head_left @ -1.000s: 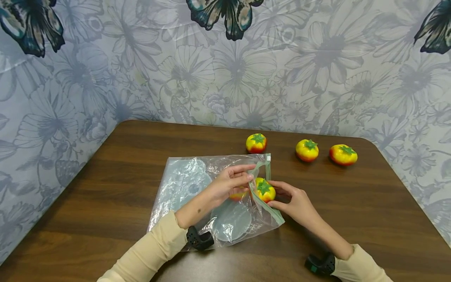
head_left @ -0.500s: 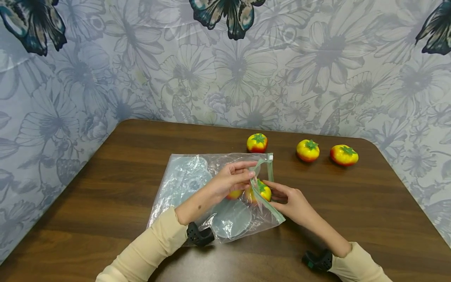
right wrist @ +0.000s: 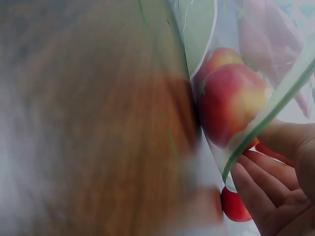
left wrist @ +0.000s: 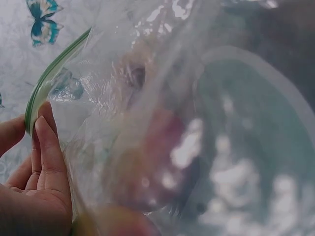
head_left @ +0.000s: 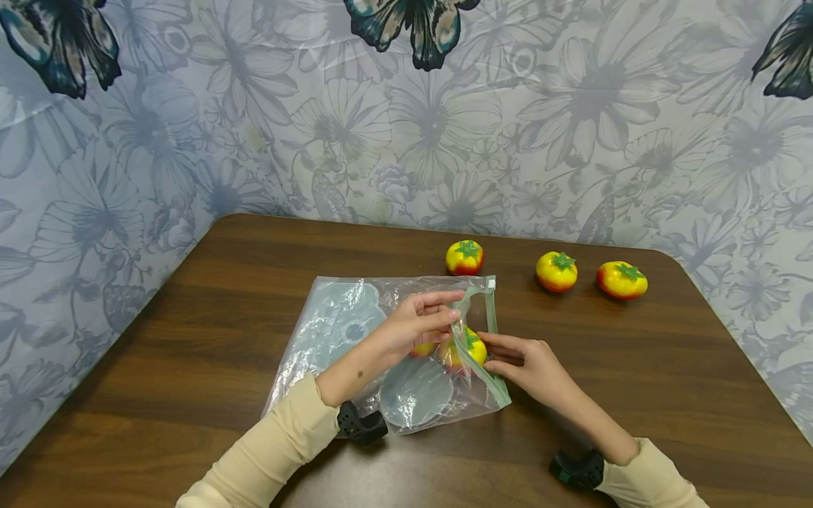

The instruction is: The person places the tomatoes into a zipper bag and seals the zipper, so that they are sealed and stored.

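A clear zip bag (head_left: 438, 284) with a green seal lies on the table, its mouth toward the right. My left hand (head_left: 416, 328) pinches the mouth's edge between thumb and fingers; the left wrist view shows this pinch at the green seal (left wrist: 49, 73). One yellow-red toy tomato (head_left: 466, 351) sits just inside the mouth, and another toy tomato (head_left: 423, 348) lies deeper, partly behind my left hand. At the mouth is my right hand (head_left: 530, 363), fingers fairly straight, tips at the nearer tomato's edge. In the right wrist view its thumb passes behind the seal, apart from the fingers.
Three more toy tomatoes stand along the back of the brown table (head_left: 190, 339): one tomato (head_left: 465, 257) behind the bag, a middle tomato (head_left: 556, 271) and a right tomato (head_left: 622, 280). Pale blue round shapes (head_left: 416, 395) show on the bag. A floral wall covering (head_left: 432, 141) rises behind.
The nearer tomato has moved left through the bag's mouth, from between my right fingers to behind the seal. My right hand followed slightly left. The left hand keeps its pinch.
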Tool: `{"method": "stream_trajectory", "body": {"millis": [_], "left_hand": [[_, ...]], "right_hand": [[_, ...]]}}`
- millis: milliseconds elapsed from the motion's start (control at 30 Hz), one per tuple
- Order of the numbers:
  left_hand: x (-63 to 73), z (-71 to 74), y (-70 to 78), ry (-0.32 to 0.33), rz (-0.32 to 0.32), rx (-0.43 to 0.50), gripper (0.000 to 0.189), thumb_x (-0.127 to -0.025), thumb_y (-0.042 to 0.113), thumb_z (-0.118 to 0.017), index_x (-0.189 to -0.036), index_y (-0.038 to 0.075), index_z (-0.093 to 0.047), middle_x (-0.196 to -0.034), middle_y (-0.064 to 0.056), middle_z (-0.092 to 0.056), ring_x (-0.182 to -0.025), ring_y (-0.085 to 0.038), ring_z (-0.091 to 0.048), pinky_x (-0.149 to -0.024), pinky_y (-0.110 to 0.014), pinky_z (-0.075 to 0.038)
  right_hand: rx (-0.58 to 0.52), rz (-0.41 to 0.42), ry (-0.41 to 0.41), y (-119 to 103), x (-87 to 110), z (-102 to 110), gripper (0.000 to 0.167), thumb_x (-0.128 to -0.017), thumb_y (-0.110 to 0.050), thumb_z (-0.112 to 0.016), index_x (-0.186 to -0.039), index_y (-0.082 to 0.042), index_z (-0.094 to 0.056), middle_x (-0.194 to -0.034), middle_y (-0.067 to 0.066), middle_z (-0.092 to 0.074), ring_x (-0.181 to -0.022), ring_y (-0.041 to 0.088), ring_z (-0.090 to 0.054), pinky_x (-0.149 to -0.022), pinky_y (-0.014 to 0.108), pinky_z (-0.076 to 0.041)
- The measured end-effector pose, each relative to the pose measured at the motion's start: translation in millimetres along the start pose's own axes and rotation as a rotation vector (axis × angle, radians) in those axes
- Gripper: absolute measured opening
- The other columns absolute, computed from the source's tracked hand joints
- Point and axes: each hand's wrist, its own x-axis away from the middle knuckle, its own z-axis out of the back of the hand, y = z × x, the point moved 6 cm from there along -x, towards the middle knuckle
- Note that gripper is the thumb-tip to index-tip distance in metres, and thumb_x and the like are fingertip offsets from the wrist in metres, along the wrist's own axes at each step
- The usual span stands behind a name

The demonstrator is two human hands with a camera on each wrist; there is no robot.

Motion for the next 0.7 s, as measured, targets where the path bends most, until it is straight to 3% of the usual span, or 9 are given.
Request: {"method": "stream_trajectory", "body": {"millis": [367, 700], "left_hand": [[0.3, -0.4, -0.8, 0.001, 0.003, 0.005, 0.041, -0.091, 0.003, -0.058, -0.131, -0.001, -0.051, -0.081, -0.001, -0.059, -0.067, -0.010, -0.057, -0.063, -0.019, -0.052], [0.7, -0.3, -2.2, -0.008, 0.007, 0.011, 0.041, -0.091, 0.004, -0.058, -0.132, 0.000, -0.051, -0.086, -0.003, -0.057, -0.069, -0.010, -0.058, -0.066, -0.021, -0.052]], "right_hand": [[-0.045, -0.008, 0.056, -2.8, 1.7, -1.5, 0.038, -0.076, -0.002, -0.075, -0.112, 0.003, -0.065, -0.105, 0.012, -0.066, -0.088, 0.020, -0.066, -0.073, 0.027, -0.054], [-0.076, 0.011, 0.043, -4.0, 2.1, -5.5, 0.029, -0.079, 0.002, -0.072, -0.107, 0.002, -0.066, -0.097, 0.008, -0.068, -0.085, 0.018, -0.066, -0.070, 0.025, -0.054]]}}
